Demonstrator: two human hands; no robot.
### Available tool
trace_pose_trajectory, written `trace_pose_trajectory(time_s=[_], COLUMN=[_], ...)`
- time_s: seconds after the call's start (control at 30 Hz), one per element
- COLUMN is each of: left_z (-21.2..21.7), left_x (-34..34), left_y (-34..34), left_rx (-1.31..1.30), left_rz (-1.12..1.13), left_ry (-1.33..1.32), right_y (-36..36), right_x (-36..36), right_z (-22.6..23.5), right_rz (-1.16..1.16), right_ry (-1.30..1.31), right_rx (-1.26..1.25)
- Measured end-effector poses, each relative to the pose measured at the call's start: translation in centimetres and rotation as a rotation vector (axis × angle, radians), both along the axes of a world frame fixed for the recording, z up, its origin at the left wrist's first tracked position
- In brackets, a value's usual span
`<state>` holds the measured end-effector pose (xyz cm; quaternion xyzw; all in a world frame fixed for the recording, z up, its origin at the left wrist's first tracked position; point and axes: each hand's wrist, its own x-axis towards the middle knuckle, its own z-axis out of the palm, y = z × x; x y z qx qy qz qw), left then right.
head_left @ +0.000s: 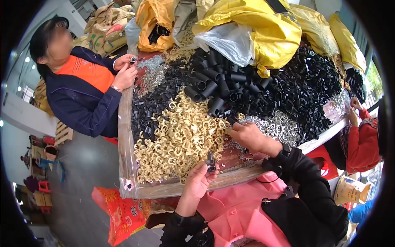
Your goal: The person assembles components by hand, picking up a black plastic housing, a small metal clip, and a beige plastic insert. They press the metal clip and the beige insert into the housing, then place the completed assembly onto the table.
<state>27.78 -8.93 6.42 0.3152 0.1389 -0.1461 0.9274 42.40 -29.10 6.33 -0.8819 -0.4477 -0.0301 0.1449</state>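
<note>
My left hand (pixel 198 180) is at the table's near edge, its thumb and fingers closed on a small black plastic fitting (pixel 211 163) held upright. To the right and farther in, my right hand (pixel 249 136) reaches over the piles with its fingers pinched together. Something dark shows at its fingertips, too small to make out. A heap of gold-coloured curved clips (pixel 185 133) lies just left of that hand. Silver metal clips (pixel 281 126) are spread to its right. Behind it are black tube-shaped pieces (pixel 210 88).
Yellow sacks (pixel 263 31) and an orange bag (pixel 156 24) stand along the far side. Across the left corner a person (pixel 88 88) holds a small part in both hands. Another person in red (pixel 364 142) sits at right. A wooden rim (pixel 152 192) edges the table.
</note>
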Motion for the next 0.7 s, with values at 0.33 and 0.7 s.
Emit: trace_pose_trajectory(time_s=[0.33,0.7], left_z=[0.3,1.5], left_x=[1.7,4.4], left_y=[-2.4,-6.8], left_rx=[0.033,0.055], left_rz=[0.004,-0.099], left_ry=[0.03,-0.058], right_y=[-2.4,-5.2], right_x=[-1.0,-4.3], right_z=[2.3,2.7], right_rz=[-0.101,-0.08], right_ry=[0.627,1.149], right_rx=[0.364,0.833])
